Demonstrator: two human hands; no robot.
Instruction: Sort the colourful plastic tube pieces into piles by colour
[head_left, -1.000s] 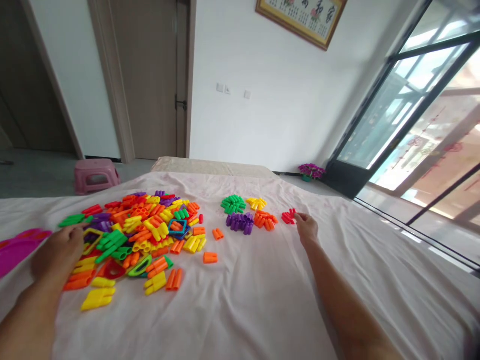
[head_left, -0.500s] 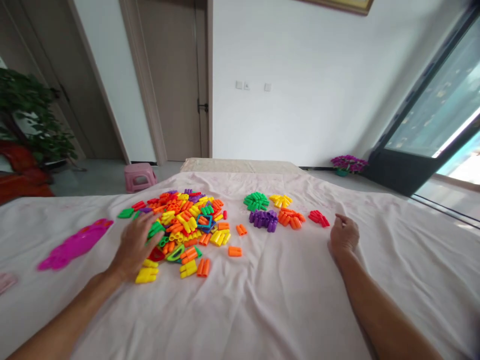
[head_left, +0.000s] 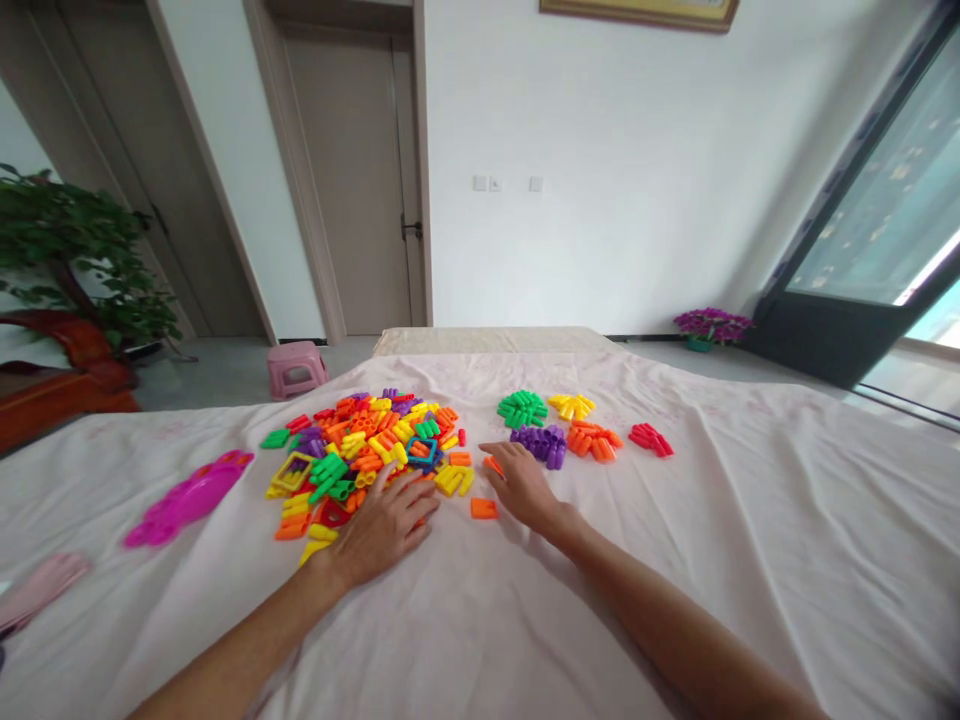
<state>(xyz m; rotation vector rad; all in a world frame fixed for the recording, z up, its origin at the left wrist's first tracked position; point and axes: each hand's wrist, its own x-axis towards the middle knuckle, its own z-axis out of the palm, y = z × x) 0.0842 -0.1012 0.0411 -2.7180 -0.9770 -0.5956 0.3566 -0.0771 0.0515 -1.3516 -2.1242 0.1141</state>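
Note:
My left hand [head_left: 388, 528] lies palm down with its fingers spread over the near right edge of a mixed pile of plastic building blocks [head_left: 375, 440]. Its fingers hide the pieces beneath, with a bit of orange showing beside them. My right hand [head_left: 525, 488] reaches in from the right, fingers stretched out over a loose orange block [head_left: 493, 466]; whether it touches the block I cannot tell. Just below that lies another orange block [head_left: 484, 509]. A yellow block [head_left: 454, 479] sits between the two hands.
Sorted behind my right hand are groups of green blocks [head_left: 523, 408], yellow blocks [head_left: 571, 406], purple blocks [head_left: 540, 444], orange blocks [head_left: 594, 440] and red blocks [head_left: 651, 440]. A magenta plastic tray [head_left: 191, 500] lies left of the pile on the pale tablecloth [head_left: 600, 620].
My left hand has moved right, from the pile's left side to its near right edge. My right hand has swung left, away from the red blocks to the loose orange ones.

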